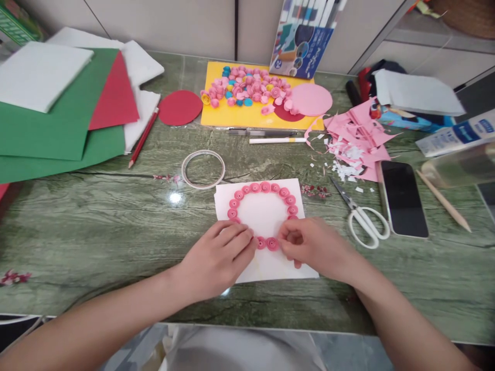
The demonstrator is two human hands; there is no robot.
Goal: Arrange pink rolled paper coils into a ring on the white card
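A ring of rolled pink paper flowers (265, 187) lies on a white sheet of paper (266, 214) in front of me. My left hand (220, 252) rests over the ring's lower left, its fingers bent and held together, the tips beside a flower at the bottom. At the lower right, my right hand (313, 245) curls with thumb and forefinger pinched near another bottom flower (272, 243). Whatever either hand's fingertips hold is hidden. Both hands cover parts of the ring's sides.
A tape roll (203, 186) lies behind the paper. Scissors (365, 221), a phone (404, 198) and pink paper scraps (358, 131) are to the right. Loose paper rolls (251, 85) sit on a yellow sheet (216, 119). Green sheets (42, 134) and a red pencil (143, 138) lie left.
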